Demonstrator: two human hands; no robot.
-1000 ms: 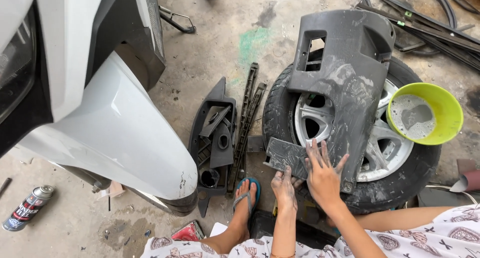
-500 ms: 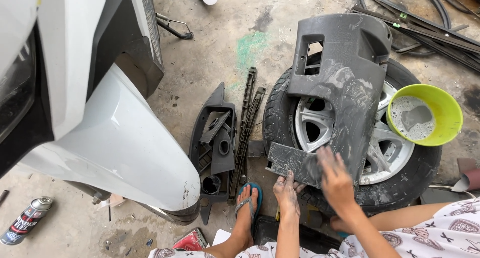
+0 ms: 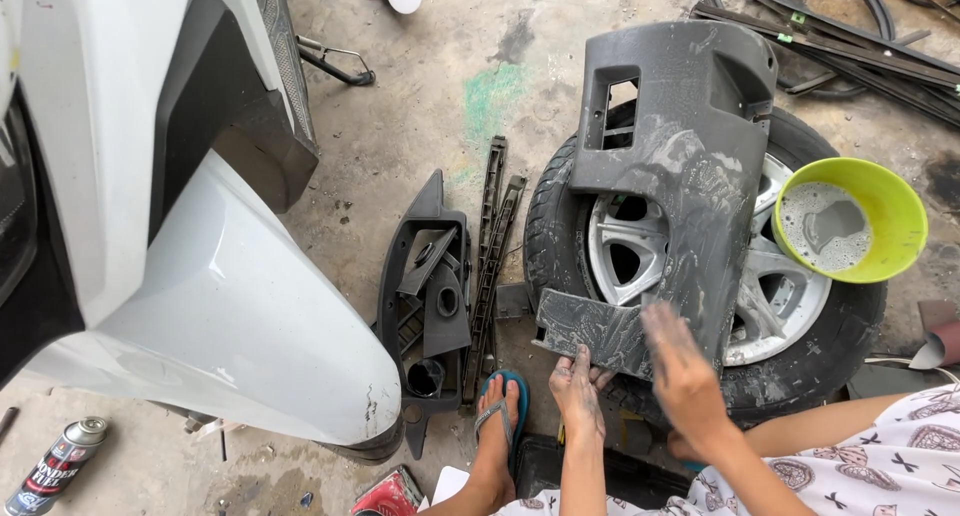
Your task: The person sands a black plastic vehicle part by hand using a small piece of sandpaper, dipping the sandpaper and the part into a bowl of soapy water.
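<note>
A dark grey plastic bumper panel (image 3: 690,136), smeared with wet grey residue, lies across a car wheel (image 3: 790,316) on the concrete floor. My left hand (image 3: 578,384) grips the panel's lower left flap from beneath, fingers curled on its edge. My right hand (image 3: 682,376) lies flat with fingers together on the panel's lower part, blurred with motion. Whether anything is under its palm is hidden. A lime green bowl (image 3: 880,198) of soapy water sits on the wheel's right side.
A white bumper (image 3: 230,326) fills the left. Black plastic trim pieces (image 3: 432,296) and strips (image 3: 492,236) lie between it and the wheel. My sandalled foot (image 3: 498,426) rests by them. A spray can (image 3: 55,464) lies bottom left. Black rubber strips (image 3: 850,46) lie top right.
My right hand has slid down and to the right across the panel's lower part. The left hand keeps its grip on the flap. The view has shifted slightly.
</note>
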